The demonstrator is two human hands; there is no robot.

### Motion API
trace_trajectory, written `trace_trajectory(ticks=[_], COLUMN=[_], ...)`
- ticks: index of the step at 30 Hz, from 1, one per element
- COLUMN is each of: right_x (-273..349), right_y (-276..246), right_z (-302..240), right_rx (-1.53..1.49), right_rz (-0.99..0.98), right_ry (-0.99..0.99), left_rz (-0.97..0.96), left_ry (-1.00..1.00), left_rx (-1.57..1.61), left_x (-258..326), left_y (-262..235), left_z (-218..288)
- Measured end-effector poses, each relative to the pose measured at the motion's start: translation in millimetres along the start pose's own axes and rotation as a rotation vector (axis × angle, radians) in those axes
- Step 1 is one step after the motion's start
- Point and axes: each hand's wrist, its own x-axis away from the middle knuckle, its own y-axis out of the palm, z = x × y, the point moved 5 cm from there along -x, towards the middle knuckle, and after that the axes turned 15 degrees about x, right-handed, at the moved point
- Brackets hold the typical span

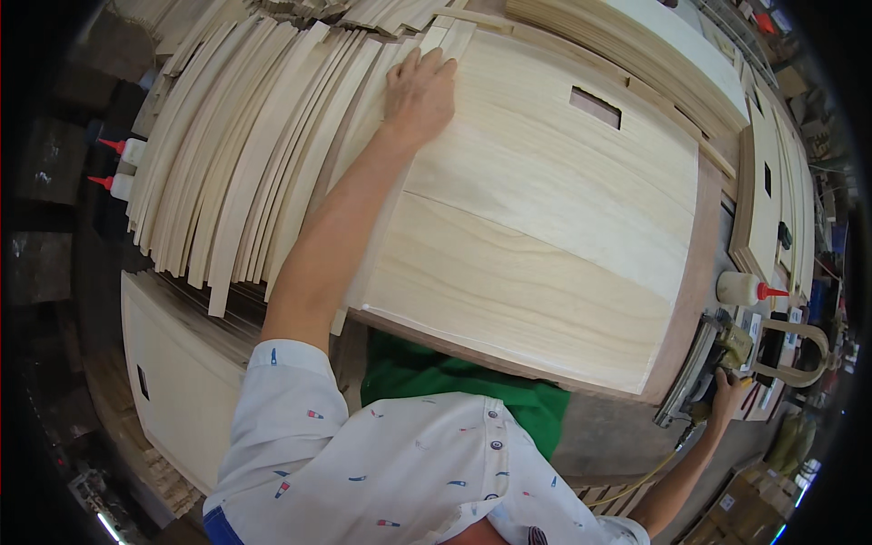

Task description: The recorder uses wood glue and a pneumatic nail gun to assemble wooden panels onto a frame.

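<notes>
A broad pale wooden panel [545, 227] with a small rectangular slot lies before me. At its far left corner, my left hand [421, 95] curls its fingers over a thin wooden strip [461, 38] along the panel's left edge. The palm faces down, and part of the strip is hidden under it. On the right, my right hand [724, 397] is closed around the handle of a nail gun [698, 363], beside the panel's near right corner. The nail gun partly hides those fingers. A yellowish air hose [640, 481] runs down from the nail gun.
Many long wooden strips [245, 145] lie in rows on the left. Glue bottles with red tips stand at the far left [121, 185] and right [740, 288]. Stacked boards [636, 54] lie beyond the panel. A tape roll [813, 350] sits past the nail gun. Another slotted panel [177, 363] leans lower left.
</notes>
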Motion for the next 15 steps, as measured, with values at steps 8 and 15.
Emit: trace_trajectory(ticks=[8, 15], right_x=[11, 61], right_y=[-15, -84], right_z=[-40, -134], right_rx=[-0.422, -0.574], right_rz=[-0.163, -0.113], right_ry=[0.092, 0.069], left_rz=[0.02, -0.028], left_ry=[-0.233, -0.2], left_rx=[0.046, 0.091], left_x=[5, 1], left_y=[-4, -11], left_z=[-23, -25])
